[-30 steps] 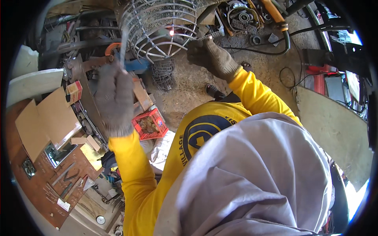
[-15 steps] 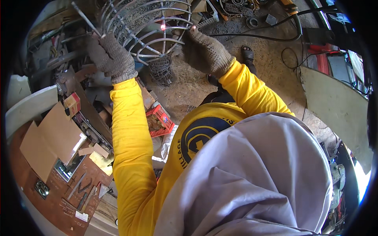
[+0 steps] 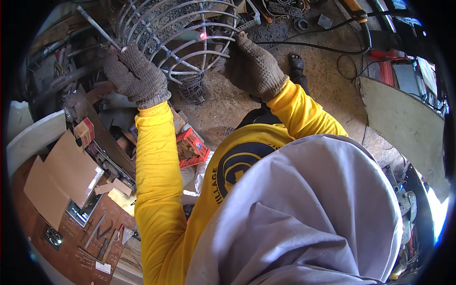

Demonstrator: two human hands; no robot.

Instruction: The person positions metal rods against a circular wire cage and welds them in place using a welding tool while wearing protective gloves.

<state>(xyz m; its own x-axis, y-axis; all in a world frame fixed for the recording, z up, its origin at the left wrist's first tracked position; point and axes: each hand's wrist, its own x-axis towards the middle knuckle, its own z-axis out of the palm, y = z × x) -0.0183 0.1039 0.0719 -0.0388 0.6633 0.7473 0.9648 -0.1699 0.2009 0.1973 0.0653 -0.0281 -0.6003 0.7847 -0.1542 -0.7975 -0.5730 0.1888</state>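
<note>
A rounded cage of bent metal rods (image 3: 176,60) fills the top of the view, with curved ribs joined by crossing bars. One upright bar carries a glowing red spot (image 3: 203,36). On the cage's left, my left hand (image 3: 137,78), in a brown knitted glove, is closed around a straight metal rod (image 3: 98,27) that sticks up and leftward. My right hand (image 3: 256,66), gloved alike, grips the rib ends at the cage's right edge, thumb on top; its other fingers are mostly hidden. Below the cage hangs or stands a dark wire bundle (image 3: 194,90); I cannot tell which.
A red crate (image 3: 192,147) sits near my left forearm. On the brown board (image 3: 42,247) at lower left lie pliers (image 3: 104,229) and cardboard (image 3: 64,175). Black cable (image 3: 323,47) crosses the upper right. A large pale panel (image 3: 403,123) stands at right.
The cage and both hands have shifted slightly, the cage a little to the right. The rod's upper end has moved a bit left. Both hands keep their grips.
</note>
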